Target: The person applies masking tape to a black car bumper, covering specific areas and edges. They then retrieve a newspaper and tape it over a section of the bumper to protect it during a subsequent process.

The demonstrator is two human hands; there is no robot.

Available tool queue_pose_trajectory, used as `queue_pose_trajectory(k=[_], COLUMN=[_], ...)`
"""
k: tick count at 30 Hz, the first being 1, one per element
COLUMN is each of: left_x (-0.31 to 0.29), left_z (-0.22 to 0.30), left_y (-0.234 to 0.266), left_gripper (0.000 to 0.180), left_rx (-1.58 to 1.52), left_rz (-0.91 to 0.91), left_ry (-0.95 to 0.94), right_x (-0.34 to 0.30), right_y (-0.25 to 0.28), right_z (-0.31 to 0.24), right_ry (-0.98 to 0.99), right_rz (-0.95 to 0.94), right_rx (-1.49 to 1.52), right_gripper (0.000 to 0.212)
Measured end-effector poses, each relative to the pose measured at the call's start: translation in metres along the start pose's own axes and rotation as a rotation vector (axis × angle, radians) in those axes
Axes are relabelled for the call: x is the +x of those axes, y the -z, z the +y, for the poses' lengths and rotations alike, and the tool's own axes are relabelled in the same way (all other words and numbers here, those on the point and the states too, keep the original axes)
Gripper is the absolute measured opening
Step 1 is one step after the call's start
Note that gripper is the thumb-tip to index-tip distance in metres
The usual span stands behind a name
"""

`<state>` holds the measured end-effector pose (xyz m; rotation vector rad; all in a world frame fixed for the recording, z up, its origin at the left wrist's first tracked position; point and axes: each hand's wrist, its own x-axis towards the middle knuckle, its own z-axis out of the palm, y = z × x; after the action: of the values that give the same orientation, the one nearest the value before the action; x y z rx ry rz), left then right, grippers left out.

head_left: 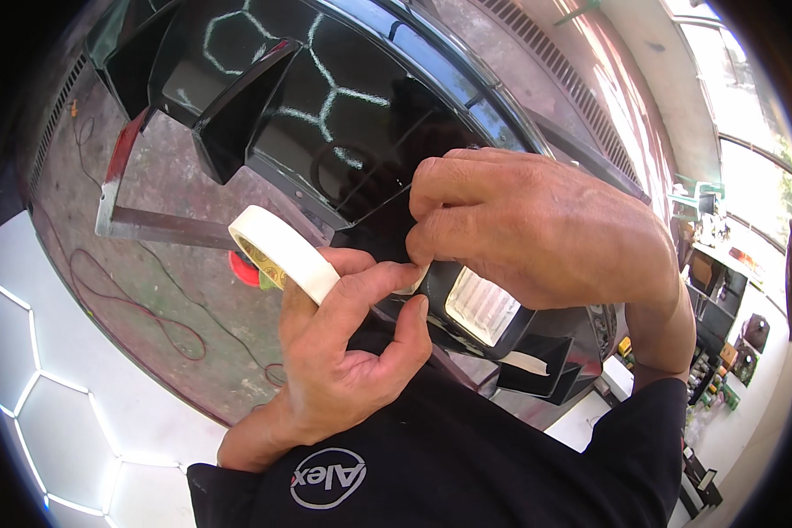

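A roll of cream masking tape [283, 249] hangs on the fingers of my left hand [348, 339], which is closed around its side. My left thumb and index finger come together near a small pale bit of tape [411, 283]. My right hand [537, 229] is bent over from the right, thumb and fingers pinched on that same bit, so the two hands nearly touch. Just below my right hand, a rectangular lamp-like part [481, 305] is covered with pale tape strips. It sits in a glossy black car body part [343, 150], probably a bumper. My right fingertips are partly hidden.
A metal stand [163, 227] with a red end supports the black part. A thin hose [163, 326] and a red round object [244, 268] lie on the stained floor. Another pale strip [526, 363] sticks to a black piece. Cluttered shelves [722, 290] stand at right.
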<state>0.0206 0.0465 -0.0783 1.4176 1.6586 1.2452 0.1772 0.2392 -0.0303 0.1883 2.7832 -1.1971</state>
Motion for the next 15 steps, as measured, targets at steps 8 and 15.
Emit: queue_pose_trajectory(k=[8, 15], left_x=[-0.0016, -0.0073], left_z=[0.001, 0.0015], left_y=[-0.0013, -0.0002], left_gripper=[0.036, 0.036], left_rx=[-0.009, -0.088], left_rz=[-0.015, -0.029], left_ry=[0.011, 0.081], right_x=[-0.0018, -0.0024], right_y=[-0.0013, -0.0069], right_z=[0.0019, 0.0041], right_ry=[-0.012, -0.019], right_rz=[-0.01, 0.003], right_rx=[0.03, 0.033], right_gripper=[0.016, 0.013])
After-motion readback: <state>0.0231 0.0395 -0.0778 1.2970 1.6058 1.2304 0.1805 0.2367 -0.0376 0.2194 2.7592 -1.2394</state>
